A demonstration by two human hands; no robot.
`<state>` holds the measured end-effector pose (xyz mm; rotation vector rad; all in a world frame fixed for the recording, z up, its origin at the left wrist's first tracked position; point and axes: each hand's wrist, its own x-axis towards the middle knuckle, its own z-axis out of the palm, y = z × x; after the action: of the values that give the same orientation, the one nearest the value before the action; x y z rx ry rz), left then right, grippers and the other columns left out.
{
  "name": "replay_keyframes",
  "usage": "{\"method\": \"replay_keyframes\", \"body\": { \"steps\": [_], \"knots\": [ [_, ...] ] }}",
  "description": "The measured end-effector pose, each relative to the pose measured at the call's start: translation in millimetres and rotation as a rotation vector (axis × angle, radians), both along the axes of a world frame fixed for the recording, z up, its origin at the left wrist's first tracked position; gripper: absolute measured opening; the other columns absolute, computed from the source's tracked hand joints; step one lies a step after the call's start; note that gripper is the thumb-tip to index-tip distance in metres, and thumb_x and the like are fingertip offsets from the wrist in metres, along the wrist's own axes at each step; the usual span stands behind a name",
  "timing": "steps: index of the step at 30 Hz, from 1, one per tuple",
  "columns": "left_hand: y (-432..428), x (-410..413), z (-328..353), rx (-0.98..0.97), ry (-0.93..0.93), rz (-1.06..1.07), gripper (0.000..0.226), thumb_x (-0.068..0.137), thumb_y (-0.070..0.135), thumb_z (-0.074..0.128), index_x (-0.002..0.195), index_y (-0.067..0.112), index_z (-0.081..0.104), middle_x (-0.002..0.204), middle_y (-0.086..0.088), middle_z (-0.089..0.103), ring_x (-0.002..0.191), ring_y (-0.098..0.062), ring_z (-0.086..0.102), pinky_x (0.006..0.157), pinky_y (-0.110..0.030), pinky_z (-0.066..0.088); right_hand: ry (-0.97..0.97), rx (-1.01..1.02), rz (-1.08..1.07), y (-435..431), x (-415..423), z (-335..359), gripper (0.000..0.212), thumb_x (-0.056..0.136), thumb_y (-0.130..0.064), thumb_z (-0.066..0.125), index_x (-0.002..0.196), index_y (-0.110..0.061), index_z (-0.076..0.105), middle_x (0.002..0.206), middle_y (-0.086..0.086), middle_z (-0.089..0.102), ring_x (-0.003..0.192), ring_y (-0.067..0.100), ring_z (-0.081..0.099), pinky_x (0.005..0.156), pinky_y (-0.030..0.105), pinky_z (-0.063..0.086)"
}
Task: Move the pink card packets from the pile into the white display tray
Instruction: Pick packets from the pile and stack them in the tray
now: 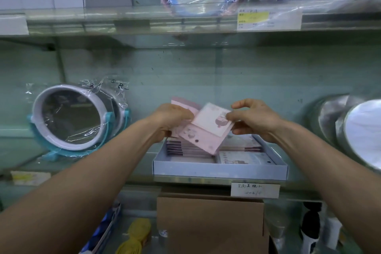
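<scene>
**One packet being peeled off, right above the tray**

Your left grip (173,117) clasps a fanned handful of pink card packets (198,140). The offset edges probably make single packets easier to take. Your right grip (255,121) pinches the edge of the top packet (210,121) between thumb and fingertips, apparently to draw it free. The white display tray (218,168) sits just beneath both grips. Below your left grip, a row of packets (181,148) stands on edge in the tray. Below your right, flat packets (243,159) lie face up.
</scene>
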<state>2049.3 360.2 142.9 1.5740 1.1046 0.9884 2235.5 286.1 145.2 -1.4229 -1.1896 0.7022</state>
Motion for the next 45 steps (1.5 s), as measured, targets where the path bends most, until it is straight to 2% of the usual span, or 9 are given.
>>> {"method": "replay_keyframes", "body": {
  "steps": [3, 6, 10, 14, 22, 31, 39, 42, 45],
  "knots": [
    [6, -6, -1, 0.008, -0.102, 0.094, 0.018, 0.089, 0.013, 0.062, 0.107, 0.013, 0.065, 0.085, -0.004, 0.065, 0.064, -0.015, 0.061, 0.05, -0.022, 0.046, -0.043, -0.058, -0.012, -2, -3, -11, 0.03, 0.087, 0.004, 0.059, 0.111, -0.013, 0.051, 0.077, 0.017, 0.066, 0.051, 0.018, 0.061, 0.049, 0.026, 0.057],
    [7, -7, -2, 0.013, -0.181, 0.125, 0.022, 0.089, 0.007, 0.057, 0.11, 0.01, 0.065, 0.085, -0.004, 0.063, 0.064, -0.013, 0.058, 0.057, -0.024, 0.049, -0.155, -0.092, -0.02, -1, -14, -23, 0.012, 0.089, 0.004, 0.056, 0.086, -0.007, 0.06, 0.076, 0.016, 0.064, 0.048, 0.017, 0.063, 0.052, 0.029, 0.057],
    [9, -2, -3, 0.035, -0.219, 0.123, 0.025, 0.088, 0.001, 0.055, 0.104, 0.013, 0.069, 0.087, 0.003, 0.063, 0.067, -0.012, 0.057, 0.072, -0.028, 0.049, -0.445, -0.091, -0.104, 7, -28, -32, 0.019, 0.085, -0.007, 0.06, 0.069, -0.017, 0.062, 0.073, 0.004, 0.065, 0.068, 0.025, 0.068, 0.07, 0.038, 0.06],
    [7, 4, -7, 0.03, -0.195, 0.077, 0.036, 0.087, -0.009, 0.044, 0.091, 0.015, 0.07, 0.091, 0.001, 0.062, 0.069, -0.014, 0.056, 0.069, -0.027, 0.047, -0.819, -0.121, -0.146, 6, -49, -35, 0.008, 0.079, -0.026, 0.064, 0.072, -0.028, 0.064, 0.083, -0.004, 0.065, 0.089, 0.022, 0.063, 0.072, 0.027, 0.048],
    [8, 5, -10, -0.013, -0.219, 0.068, 0.041, 0.089, -0.012, 0.041, 0.107, 0.015, 0.067, 0.103, -0.009, 0.061, 0.078, -0.02, 0.058, 0.071, -0.03, 0.05, -0.77, -0.268, 0.032, 8, -51, -22, 0.022, 0.078, -0.022, 0.068, 0.091, -0.004, 0.07, 0.076, 0.006, 0.064, 0.072, 0.021, 0.059, 0.068, 0.028, 0.045],
    [9, 0, -8, -0.022, -0.228, 0.056, 0.043, 0.088, -0.01, 0.042, 0.113, 0.017, 0.064, 0.112, -0.012, 0.061, 0.074, -0.021, 0.059, 0.063, -0.032, 0.053, -0.865, -0.337, 0.191, 0, -56, -27, 0.013, 0.082, -0.021, 0.063, 0.088, -0.012, 0.071, 0.073, -0.001, 0.062, 0.069, 0.016, 0.054, 0.073, 0.028, 0.049],
    [10, 3, -11, -0.041, -0.255, 0.041, 0.08, 0.088, -0.014, 0.042, 0.15, 0.032, 0.021, 0.131, -0.011, 0.049, 0.086, -0.027, 0.06, 0.062, -0.038, 0.053, -1.164, -0.45, 0.171, 10, -64, -30, 0.017, 0.086, -0.028, 0.053, 0.096, -0.018, 0.063, 0.1, 0.002, 0.063, 0.097, 0.024, 0.058, 0.092, 0.039, 0.05],
    [7, 0, -10, -0.074, -0.258, 0.0, 0.071, 0.088, -0.014, 0.039, 0.145, 0.027, 0.031, 0.13, -0.013, 0.05, 0.093, -0.031, 0.059, 0.062, -0.038, 0.052, -1.159, -0.395, 0.086, 5, -59, -26, 0.012, 0.084, -0.027, 0.055, 0.079, -0.017, 0.058, 0.082, 0.0, 0.059, 0.086, 0.024, 0.056, 0.082, 0.031, 0.047],
    [-1, -5, -6, -0.139, -0.272, -0.031, 0.02, 0.087, -0.012, 0.039, 0.094, 0.005, 0.048, 0.109, -0.021, 0.054, 0.081, -0.031, 0.06, 0.052, -0.035, 0.055, -1.162, -0.223, -0.142, -6, -46, -17, 0.02, 0.084, -0.035, 0.061, 0.093, -0.018, 0.063, 0.096, 0.003, 0.062, 0.094, 0.026, 0.057, 0.077, 0.03, 0.041]
  ]
}}
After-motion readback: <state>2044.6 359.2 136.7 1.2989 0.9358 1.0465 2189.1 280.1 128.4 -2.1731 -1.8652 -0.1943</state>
